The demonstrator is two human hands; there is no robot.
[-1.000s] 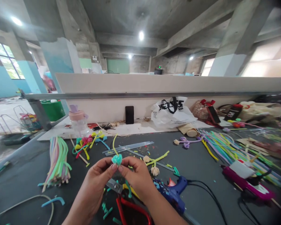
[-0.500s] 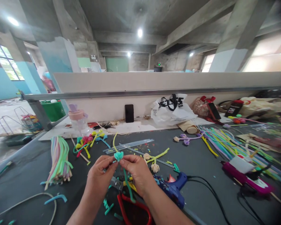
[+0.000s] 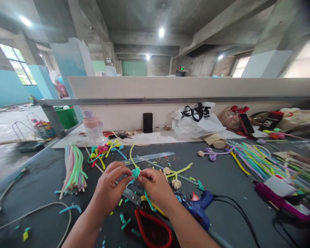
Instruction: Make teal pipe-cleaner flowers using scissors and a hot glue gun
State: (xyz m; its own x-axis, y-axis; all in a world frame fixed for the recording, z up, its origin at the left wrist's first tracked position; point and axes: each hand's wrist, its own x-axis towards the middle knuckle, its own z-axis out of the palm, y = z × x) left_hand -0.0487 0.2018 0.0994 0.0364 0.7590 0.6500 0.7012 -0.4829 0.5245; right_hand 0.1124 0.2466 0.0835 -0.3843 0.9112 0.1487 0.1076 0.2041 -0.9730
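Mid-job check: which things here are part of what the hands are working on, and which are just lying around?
In hand:
left hand and right hand pinching the teal bud
its yellow-green stem

Lying about:
blue glue gun
red-handled pliers
pastel stick bundle
glue sticks
white bag
pink-lidded bottle

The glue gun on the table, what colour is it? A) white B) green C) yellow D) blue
D: the glue gun lying on the dark table just right of the right hand has a blue body, with a black cord running off to the right.
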